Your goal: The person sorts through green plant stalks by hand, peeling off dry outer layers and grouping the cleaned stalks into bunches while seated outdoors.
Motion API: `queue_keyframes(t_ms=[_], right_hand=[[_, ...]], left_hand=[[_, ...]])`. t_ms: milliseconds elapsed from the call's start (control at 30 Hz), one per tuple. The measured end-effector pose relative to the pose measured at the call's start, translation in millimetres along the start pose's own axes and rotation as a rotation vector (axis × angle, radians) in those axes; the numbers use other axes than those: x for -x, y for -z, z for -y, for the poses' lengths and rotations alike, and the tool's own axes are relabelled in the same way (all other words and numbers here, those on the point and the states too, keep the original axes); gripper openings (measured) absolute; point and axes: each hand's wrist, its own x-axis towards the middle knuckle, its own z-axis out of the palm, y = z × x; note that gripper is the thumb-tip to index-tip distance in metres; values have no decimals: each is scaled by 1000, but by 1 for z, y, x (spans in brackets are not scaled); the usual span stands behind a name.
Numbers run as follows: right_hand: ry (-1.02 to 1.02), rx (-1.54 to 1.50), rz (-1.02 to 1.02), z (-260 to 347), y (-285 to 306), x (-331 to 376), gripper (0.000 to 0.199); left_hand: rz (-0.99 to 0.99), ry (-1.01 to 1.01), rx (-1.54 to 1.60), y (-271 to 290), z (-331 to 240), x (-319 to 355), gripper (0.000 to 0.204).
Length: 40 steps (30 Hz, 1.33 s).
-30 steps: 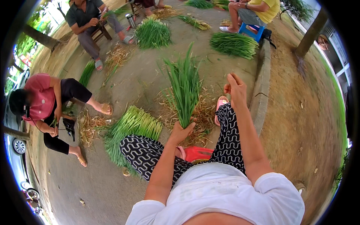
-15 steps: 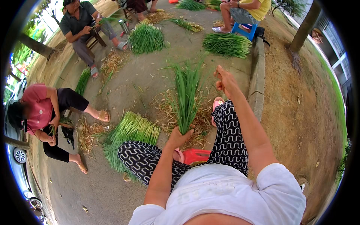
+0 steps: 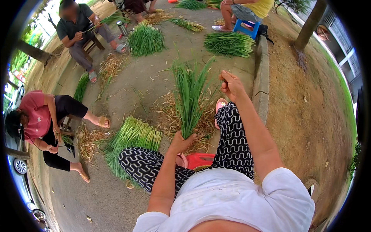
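Note:
My left hand point(image 3: 181, 142) is closed round the lower end of a bunch of garlic chives point(image 3: 188, 100), whose long flat green leaves fan out away from me. Off to the right of the leaf tips, my right hand point(image 3: 232, 86) is raised with its fingers curled together. Whatever it may pinch is too small to make out. Left of my knee lies a big heap of garlic chives point(image 3: 133, 141), pale stem ends up and green leaves toward me. Dry brown trimmings point(image 3: 166, 116) are scattered on the ground beneath the held bunch.
A red plastic stool edge point(image 3: 199, 159) shows between my legs. On the left, a seated person in a pink shirt point(image 3: 36, 112) handles greens. Another in dark clothes point(image 3: 79, 29) holds stalks farther off. More chive heaps point(image 3: 228, 44) lie ahead. A kerb point(image 3: 261, 89) runs along my right.
My right hand's fingers have curled closer together. The left hand still grips the bunch, and its leaves have spread slightly. The whole view has shifted a little.

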Motion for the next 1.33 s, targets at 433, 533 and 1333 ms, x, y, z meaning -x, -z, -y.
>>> queue_keyframes(t_ms=[433, 533, 1333], right_hand=[[772, 976, -26, -21, 44, -24, 37], [678, 953, -128, -23, 42, -18, 36], [269, 576, 4, -49, 22, 19, 31]], left_hand=[[-29, 26, -30, -3, -9, 0, 24], [-46, 49, -24, -2, -11, 1, 24], [34, 28, 308, 10, -4, -3, 27]])
